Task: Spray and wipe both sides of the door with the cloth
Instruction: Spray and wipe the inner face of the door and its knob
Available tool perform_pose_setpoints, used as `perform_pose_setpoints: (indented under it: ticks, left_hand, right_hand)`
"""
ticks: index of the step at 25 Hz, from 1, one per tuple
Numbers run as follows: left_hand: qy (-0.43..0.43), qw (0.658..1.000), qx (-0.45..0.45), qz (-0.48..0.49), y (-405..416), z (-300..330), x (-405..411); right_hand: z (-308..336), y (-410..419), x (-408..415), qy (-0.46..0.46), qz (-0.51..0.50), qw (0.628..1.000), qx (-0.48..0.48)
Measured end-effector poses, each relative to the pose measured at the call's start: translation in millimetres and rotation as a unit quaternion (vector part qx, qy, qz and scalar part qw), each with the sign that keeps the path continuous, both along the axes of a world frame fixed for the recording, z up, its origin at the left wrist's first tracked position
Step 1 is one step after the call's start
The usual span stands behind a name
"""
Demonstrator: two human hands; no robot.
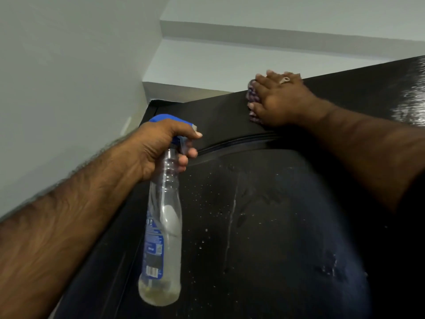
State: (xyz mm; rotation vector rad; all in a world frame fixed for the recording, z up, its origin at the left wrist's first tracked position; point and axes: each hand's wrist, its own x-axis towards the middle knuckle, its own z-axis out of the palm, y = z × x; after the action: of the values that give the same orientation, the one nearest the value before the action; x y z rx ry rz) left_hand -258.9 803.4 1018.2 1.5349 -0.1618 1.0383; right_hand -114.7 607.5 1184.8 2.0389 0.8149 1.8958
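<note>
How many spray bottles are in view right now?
1: the spray bottle, gripped by the left hand in front of the door. Others may be out of frame.

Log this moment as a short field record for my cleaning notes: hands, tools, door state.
left hand: grips spray bottle by its neck, finger at trigger
right hand: presses purple cloth flat near the door's top edge
door: dark, speckled with spray droplets, one drip running down
bottle contents: nearly empty, a little liquid at the bottom
</note>
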Motion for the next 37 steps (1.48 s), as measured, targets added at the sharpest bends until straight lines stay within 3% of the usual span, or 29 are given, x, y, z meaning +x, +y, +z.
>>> perform_pose_setpoints:
  ticks: [3,7,9,11,13,15,17,20,24,26,29,32,34,37]
  left_hand:
    - [0.002,1.0,-0.003,0.008,5,1,1]
    - [0.034,0.999,-0.006,0.022,11,-8,4]
    - [0.019,0.999,-0.018,0.035,18,-13,3]
    - [-0.002,0.999,-0.043,0.033,28,-15,1]
    - [-0.022,0.997,-0.063,0.023,36,-14,-3]
    - [-0.033,0.997,-0.06,0.027,41,-11,-5]
    - [-0.029,0.998,-0.048,0.035,43,-9,-4]
    - [-0.028,0.997,-0.045,0.05,43,-4,2]
    - [-0.027,0.995,-0.047,0.086,52,-6,7]
    - [-0.017,0.995,-0.051,0.08,58,-10,9]
    - [-0.036,0.995,-0.06,0.066,73,-9,9]
    - [-0.037,0.995,-0.055,0.078,86,-5,10]
    - [-0.034,0.994,-0.05,0.091,89,-5,11]
    - [-0.016,0.993,-0.044,0.107,96,-10,13]
  right_hand:
    - [-23,57,-8,0.007,-0.011,0.999,-0.045]
    - [-71,76,-2,0.008,0.016,0.955,-0.297]
    - [-62,52,1,0.025,0.049,0.928,-0.369]
    - [-36,36,5,-0.004,0.058,0.942,-0.33]
    - [-20,43,8,-0.026,0.032,0.975,-0.217]
    - [-18,78,6,-0.031,0.016,0.995,-0.094]
    - [-22,116,0,-0.017,0.021,0.999,-0.04]
    - [-39,147,-9,0.015,0.013,0.991,-0.135]
    - [-64,133,-4,0.068,0.059,0.936,-0.34]
    - [-48,111,-5,0.057,0.077,0.938,-0.332]
    - [-8,106,1,-0.011,0.052,0.983,-0.175]
    - [-6,157,-3,-0.017,0.017,0.998,-0.049]
    - [-25,195,-10,0.004,0.011,0.997,-0.081]
    - [-61,223,-7,0.033,0.017,0.968,-0.248]
